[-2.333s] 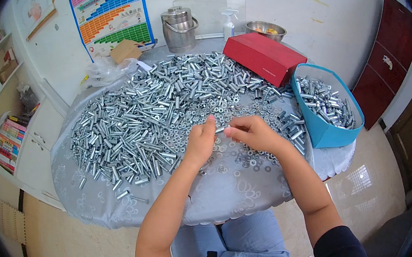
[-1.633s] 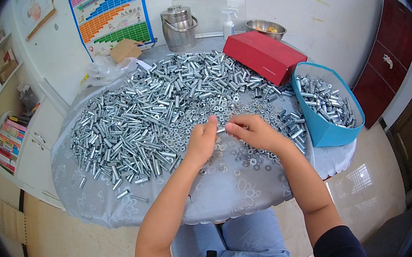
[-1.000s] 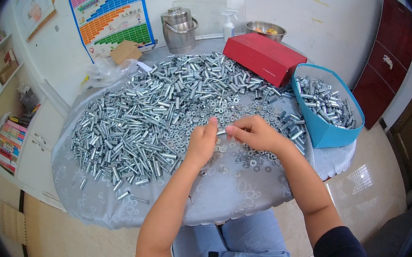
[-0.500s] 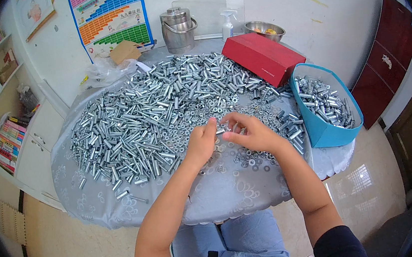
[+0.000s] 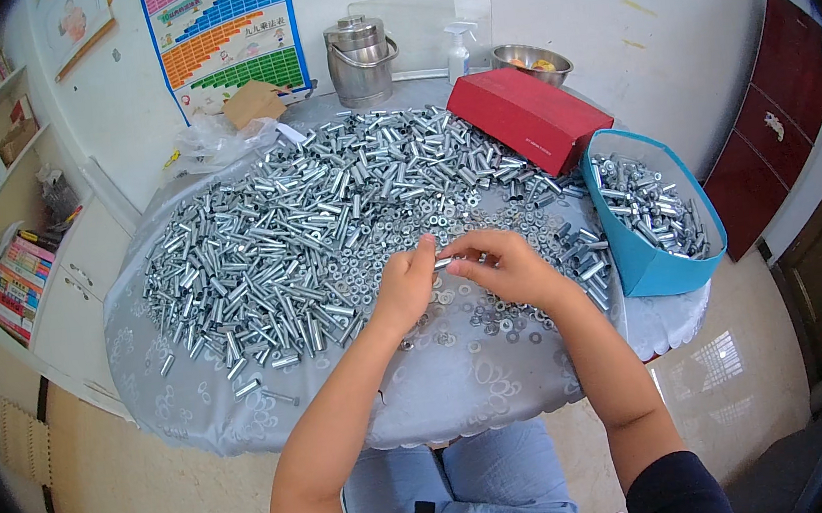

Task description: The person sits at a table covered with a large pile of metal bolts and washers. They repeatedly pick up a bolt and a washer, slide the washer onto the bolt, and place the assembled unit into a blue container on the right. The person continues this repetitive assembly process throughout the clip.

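Above the front middle of the table, my two hands meet around one short silver bolt point(image 5: 445, 263). My left hand point(image 5: 406, 285) is closed on one end of it, thumb pointing up. The thumb and bent fingers of my right hand point(image 5: 504, 265) pinch its other end, and they cover most of that end. Beneath and behind my hands lie many loose washers and nuts point(image 5: 362, 262). A broad heap of shiny metal sleeves and bolts point(image 5: 259, 237) spreads to the left and back.
A blue fabric bin point(image 5: 668, 274) full of metal pieces stands at the right, beside a red box point(image 5: 531, 114). Along the wall are a steel pot point(image 5: 359, 67), a spray bottle point(image 5: 458, 51) and a metal bowl point(image 5: 552, 71). A plastic bag point(image 5: 224, 141) lies back left.
My right fingers, spread a little apart before, have closed in on the bolt's end. My left hand has stayed nearly in place.
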Available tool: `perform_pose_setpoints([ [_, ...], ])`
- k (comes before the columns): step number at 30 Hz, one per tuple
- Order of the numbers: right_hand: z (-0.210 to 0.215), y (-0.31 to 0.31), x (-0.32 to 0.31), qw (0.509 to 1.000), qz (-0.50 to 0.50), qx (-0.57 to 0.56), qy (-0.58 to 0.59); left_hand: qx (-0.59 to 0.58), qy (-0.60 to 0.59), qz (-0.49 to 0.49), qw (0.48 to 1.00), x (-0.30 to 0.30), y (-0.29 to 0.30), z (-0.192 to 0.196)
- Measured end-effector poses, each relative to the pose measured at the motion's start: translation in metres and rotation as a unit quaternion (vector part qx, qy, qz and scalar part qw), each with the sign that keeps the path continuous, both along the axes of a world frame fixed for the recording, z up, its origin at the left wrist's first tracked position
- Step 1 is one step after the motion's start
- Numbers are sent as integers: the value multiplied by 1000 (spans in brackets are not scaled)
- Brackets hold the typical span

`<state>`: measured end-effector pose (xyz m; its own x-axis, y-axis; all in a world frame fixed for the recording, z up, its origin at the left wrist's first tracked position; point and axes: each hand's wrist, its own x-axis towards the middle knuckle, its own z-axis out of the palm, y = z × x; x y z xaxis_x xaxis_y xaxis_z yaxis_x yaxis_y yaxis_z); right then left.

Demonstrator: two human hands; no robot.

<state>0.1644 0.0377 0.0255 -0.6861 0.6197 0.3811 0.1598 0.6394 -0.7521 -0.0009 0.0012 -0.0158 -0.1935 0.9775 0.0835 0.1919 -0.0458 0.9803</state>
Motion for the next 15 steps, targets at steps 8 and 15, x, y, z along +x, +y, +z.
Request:
perform_pose_setpoints([
  [8,-3,-3,-1,998,-28,38,38,-11,-11,0,1000,0,0,0],
  [15,-2,7,6,992,-4,-66,-110,0,10,6,1000,4,-1,3],
])
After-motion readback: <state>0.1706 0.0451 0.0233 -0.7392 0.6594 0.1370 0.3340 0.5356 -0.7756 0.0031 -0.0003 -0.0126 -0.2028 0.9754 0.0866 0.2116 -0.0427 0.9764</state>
